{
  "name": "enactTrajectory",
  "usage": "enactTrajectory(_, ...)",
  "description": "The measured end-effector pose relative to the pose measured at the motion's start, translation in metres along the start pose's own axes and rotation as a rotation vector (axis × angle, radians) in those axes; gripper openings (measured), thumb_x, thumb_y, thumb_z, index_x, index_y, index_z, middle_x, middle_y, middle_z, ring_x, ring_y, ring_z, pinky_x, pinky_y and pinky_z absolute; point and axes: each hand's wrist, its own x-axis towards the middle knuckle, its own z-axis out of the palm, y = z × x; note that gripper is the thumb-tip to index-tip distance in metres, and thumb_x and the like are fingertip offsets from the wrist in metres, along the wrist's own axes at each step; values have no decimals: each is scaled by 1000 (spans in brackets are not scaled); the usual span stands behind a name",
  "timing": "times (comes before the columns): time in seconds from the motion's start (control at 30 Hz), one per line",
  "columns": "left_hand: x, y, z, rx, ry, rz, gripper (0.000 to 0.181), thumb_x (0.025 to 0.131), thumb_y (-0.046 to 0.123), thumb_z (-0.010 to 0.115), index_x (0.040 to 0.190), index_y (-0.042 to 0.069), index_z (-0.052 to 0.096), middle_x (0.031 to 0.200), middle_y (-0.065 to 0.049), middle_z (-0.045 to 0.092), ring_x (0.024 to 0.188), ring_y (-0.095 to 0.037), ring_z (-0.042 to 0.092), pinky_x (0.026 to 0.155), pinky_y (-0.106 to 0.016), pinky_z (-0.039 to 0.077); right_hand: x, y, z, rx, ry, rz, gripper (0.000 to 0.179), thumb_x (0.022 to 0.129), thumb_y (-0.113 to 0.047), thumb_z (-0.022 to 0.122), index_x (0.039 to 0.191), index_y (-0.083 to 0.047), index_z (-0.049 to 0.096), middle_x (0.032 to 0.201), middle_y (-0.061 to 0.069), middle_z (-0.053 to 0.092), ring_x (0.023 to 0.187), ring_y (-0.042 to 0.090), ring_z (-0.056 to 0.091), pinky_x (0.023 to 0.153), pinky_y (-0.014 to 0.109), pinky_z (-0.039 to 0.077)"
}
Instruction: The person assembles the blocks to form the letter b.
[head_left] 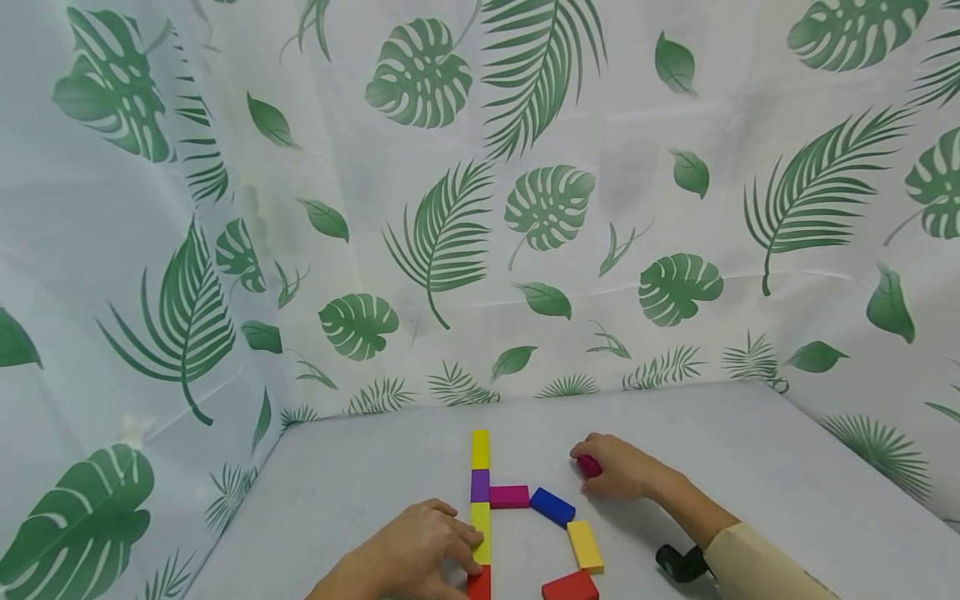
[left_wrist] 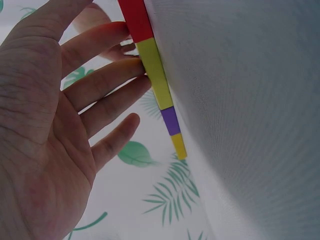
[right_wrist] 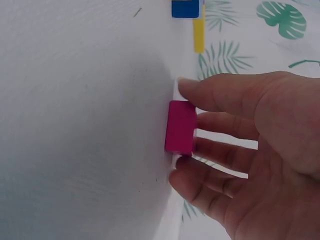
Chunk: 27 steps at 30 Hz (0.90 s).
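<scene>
In the head view my left hand (head_left: 423, 546) lies beside a straight line of blocks. Its fingertips touch the lower yellow block (head_left: 481, 525) and the red block (head_left: 480, 583); the left wrist view shows these fingers nearly straight. Farther up the line come a purple block (head_left: 480, 486) and another yellow block (head_left: 481, 450). At the right, the fingers and thumb of my right hand (head_left: 618, 468) are round a magenta block (right_wrist: 181, 127) at the table surface. The hand partly hides this block in the head view.
A curve of blocks runs right from the line: magenta (head_left: 509, 497), blue (head_left: 552, 507), yellow (head_left: 585, 547) and red (head_left: 572, 586). A black object (head_left: 681, 563) lies by the right sleeve (head_left: 761, 562). Leaf-print curtains (head_left: 465, 333) border the white table (head_left: 360, 467).
</scene>
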Motion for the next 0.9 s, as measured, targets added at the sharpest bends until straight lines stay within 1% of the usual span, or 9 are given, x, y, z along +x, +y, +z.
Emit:
enactTrajectory(0.13, 0, 1, 0, -26, -22, -44, 32, 92, 54, 73, 116, 35, 81, 127, 17, 71, 121, 3, 63, 108, -39, 49, -2, -2, -1, 28, -18, 8, 44, 83, -5, 84, 125, -10, 72, 118, 6, 65, 109, 24, 59, 91, 53, 60)
enactTrajectory(0.2, 0, 1, 0, -27, -26, -50, 32, 92, 54, 73, 117, 36, 80, 128, 17, 71, 122, 2, 63, 108, -40, 49, -2, -3, -1, 42, -20, 16, 41, 83, -2, 82, 122, -12, 74, 116, 5, 66, 107, 23, 59, 90, 50, 61)
enactTrajectory(0.37, 0, 2, 0, -32, -26, -57, 31, 91, 53, 74, 116, 36, 81, 127, 17, 72, 121, 3, 63, 109, -40, 49, -2, -3, -1, 58, -7, 64, 39, 83, -3, 84, 119, -14, 75, 106, 2, 67, 100, 20, 60, 83, 44, 63)
enactTrajectory(0.5, 0, 2, 0, -37, -31, -65, 31, 91, 53, 74, 116, 36, 80, 127, 17, 71, 121, 2, 63, 108, -41, 49, -2, -2, -1, 56, 12, 76, 40, 81, -5, 86, 118, -11, 74, 100, 1, 67, 93, 18, 60, 79, 39, 63)
enactTrajectory(0.6, 0, 2, 0, -44, -35, -74, 31, 91, 53, 74, 116, 37, 80, 127, 17, 71, 121, 2, 63, 108, -41, 49, -2, -2, -1, 55, 26, 52, 40, 80, -5, 87, 118, -9, 74, 99, 0, 67, 91, 17, 59, 79, 38, 62)
enactTrajectory(0.7, 0, 3, 0, -45, -37, -79, 31, 91, 53, 74, 116, 37, 80, 128, 17, 71, 122, 2, 63, 108, -42, 49, -3, -3, -2, 51, 39, -2, 40, 81, -5, 86, 119, -9, 74, 100, -1, 68, 92, 17, 59, 78, 37, 62)
enactTrajectory(0.9, 0, 2, 0, -30, -25, -59, 31, 91, 54, 74, 115, 36, 81, 128, 17, 71, 122, 3, 63, 109, -40, 48, -4, -11, -7, 90, 31, -90, 42, 85, -5, 83, 125, -5, 71, 104, 0, 69, 93, 17, 61, 74, 32, 62)
